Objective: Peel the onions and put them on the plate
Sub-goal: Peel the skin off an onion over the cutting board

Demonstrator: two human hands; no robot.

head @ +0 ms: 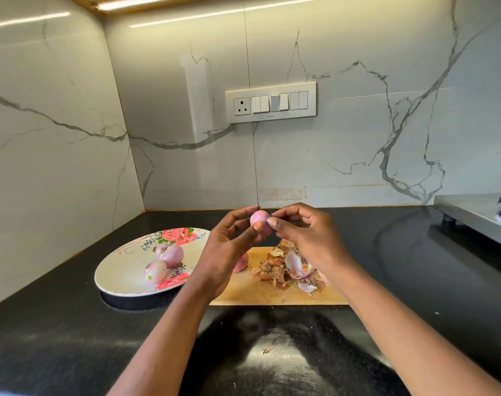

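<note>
3 peeled onions (165, 261) held on floral plate (115, 270), small pink onion (260, 222) pinched upright between left hand (229, 252) fingers and right hand (309, 238) fingers, long axis near vertical

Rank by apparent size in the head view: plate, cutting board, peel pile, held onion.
1. Cutting board and plate: look alike, and hands hide part of the board, so unranked.
2. Peel pile.
3. Held onion.

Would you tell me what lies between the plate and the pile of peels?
In the head view, the left hand and an onion on the board.
</note>
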